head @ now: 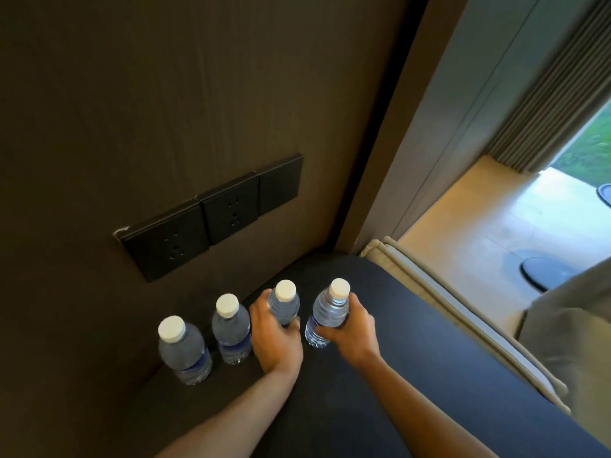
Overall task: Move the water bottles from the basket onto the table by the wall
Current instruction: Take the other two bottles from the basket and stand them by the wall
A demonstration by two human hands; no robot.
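Several clear water bottles with white caps stand in a row on the dark table [380, 375] along the brown wall. The leftmost bottle [183, 350] and the one beside it [231, 328] stand free. My left hand [276, 338] is wrapped around a third bottle [284, 304], upright on the table. My right hand [347, 332] grips a fourth bottle [327, 312] at the right end of the row, tilted slightly; whether its base touches the table is unclear. The basket is out of view.
A black strip of wall sockets [211, 216] sits on the wall just above the bottles. Right of the table is a beige cushioned edge [463, 325], then a light floor [496, 219], a grey curtain [555, 100] and a bright window.
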